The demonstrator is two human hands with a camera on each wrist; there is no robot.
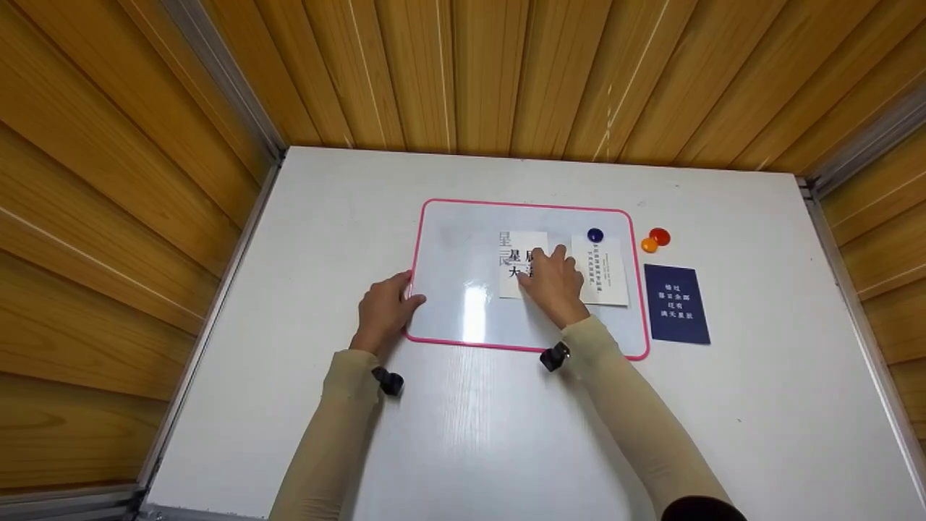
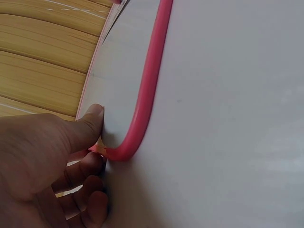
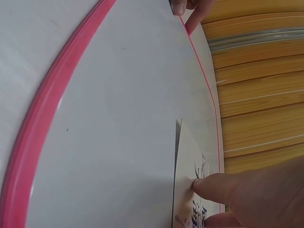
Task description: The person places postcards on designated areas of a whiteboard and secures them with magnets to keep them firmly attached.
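**Card pressed flat on a pink-framed whiteboard**

A white card [image 1: 522, 264] printed with large black Chinese characters lies near the middle of a pink-framed whiteboard [image 1: 463, 239]; 星, 辰 and 大 can be read, the rest is under the hand. The right hand [image 1: 553, 284] rests on this card with its fingers laid fairly straight, pressing it to the board; the right wrist view shows a fingertip [image 3: 209, 184] on the card's edge. The left hand [image 1: 383, 307] holds the board's left edge, thumb [image 2: 92, 121] on the board surface by the rounded corner, the other fingers curled under the frame.

Just to the right on the board sits a second white card [image 1: 604, 278] with small print too fine to read, pinned at its top by a dark blue magnet [image 1: 595, 234]. Off the board, on the white table [image 1: 759, 405], lie a red magnet [image 1: 659, 236] and an orange magnet [image 1: 649, 245], touching, and below them a navy card [image 1: 676, 303] bearing four lines of white characters too small to make out. Wooden panelling [image 1: 108, 217] surrounds the table.
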